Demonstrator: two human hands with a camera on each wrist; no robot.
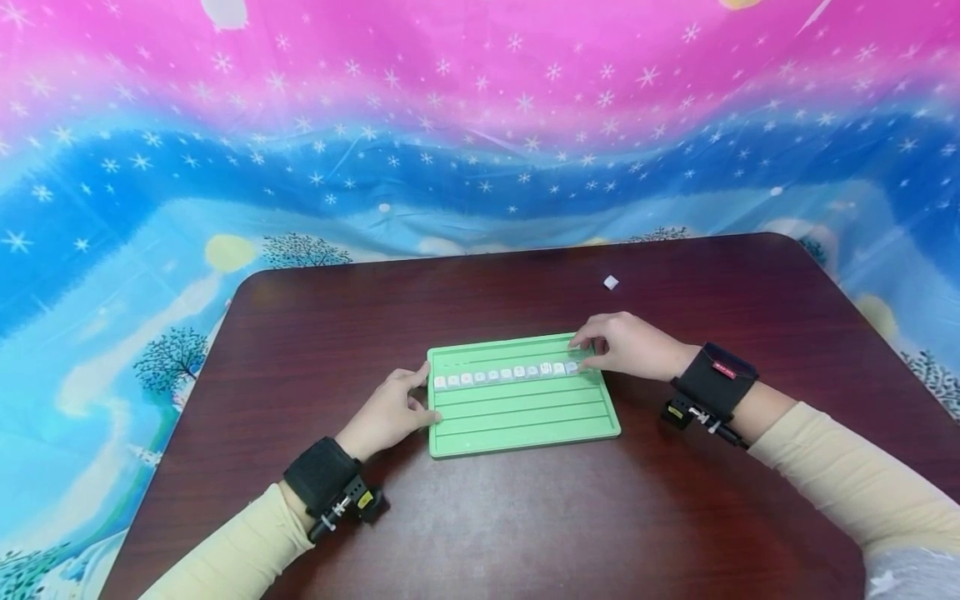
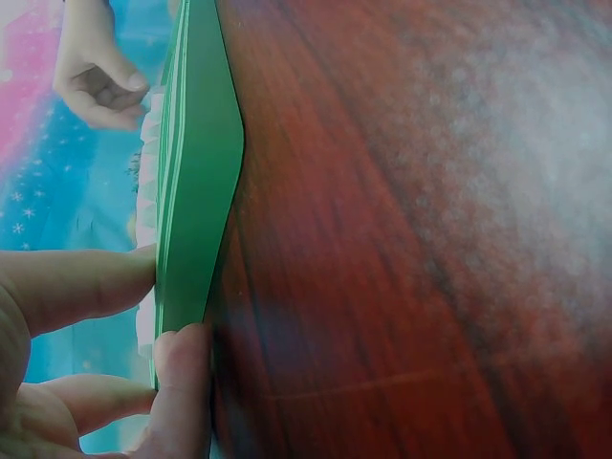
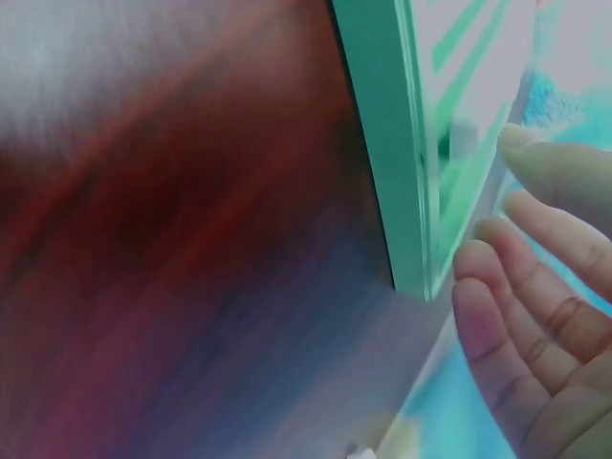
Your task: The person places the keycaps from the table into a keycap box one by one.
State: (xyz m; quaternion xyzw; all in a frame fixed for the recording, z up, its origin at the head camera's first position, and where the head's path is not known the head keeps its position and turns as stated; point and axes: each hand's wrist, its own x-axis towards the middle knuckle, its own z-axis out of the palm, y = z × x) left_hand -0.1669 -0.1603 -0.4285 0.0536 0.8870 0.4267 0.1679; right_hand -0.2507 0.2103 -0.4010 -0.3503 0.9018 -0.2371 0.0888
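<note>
A green grooved tray point(image 1: 525, 421) lies on the table, with a row of small white keycap-like blocks point(image 1: 506, 374) along one of its upper grooves. My left hand point(image 1: 386, 412) grips the tray's left edge, and its fingertips point(image 2: 182, 354) press against the tray's side in the left wrist view. At the right end of the row, my right hand point(image 1: 630, 346) hovers with thumb and fingers apart and bent. The thumb tip lies right at the last block point(image 3: 464, 139), and nothing shows between the fingers in the right wrist view.
One more white block point(image 1: 611, 282) sits alone on the dark wooden table point(image 1: 517, 517), beyond the tray's far right corner. Behind the table hangs a pink and blue snowflake cloth point(image 1: 480, 125). Both wrists wear black camera bands point(image 1: 716, 379).
</note>
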